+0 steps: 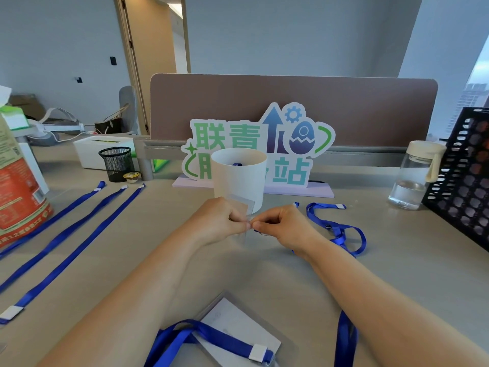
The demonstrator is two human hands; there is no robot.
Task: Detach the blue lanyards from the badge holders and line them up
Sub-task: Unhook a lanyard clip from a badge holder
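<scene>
The tabletop (264, 274) is carrying everything, with a cut-out sign (238, 136) standing at 12 o'clock. At 9 o'clock, a row of 3 blue lanyards (79, 246) is lying straight and side by side, each clear of any holder. A white cup (238, 178) is sitting just beyond the hands, in front of the sign. At 6 o'clock, a second badge holder (238, 324) is lying flat with its own lanyard (211, 335) crossing over it.

In the middle, the left hand (222, 221) is pinching a clear badge holder (242, 207), and the right hand (280, 226) is pinching the clip end of a fourth lanyard (338, 231), whose loose loops are trailing toward 3 o'clock. The fingertips of the 2 hands are meeting, and they are hiding the clip itself.

The person is probably working the clip out of the holder's slot. Doing that well is asking for a steady left-hand pinch close to the slot, so the soft plastic is not bending. The right hand should be opening the clip fully before drawing it out toward 3 o'clock, rather than tugging on the ribbon.
</scene>
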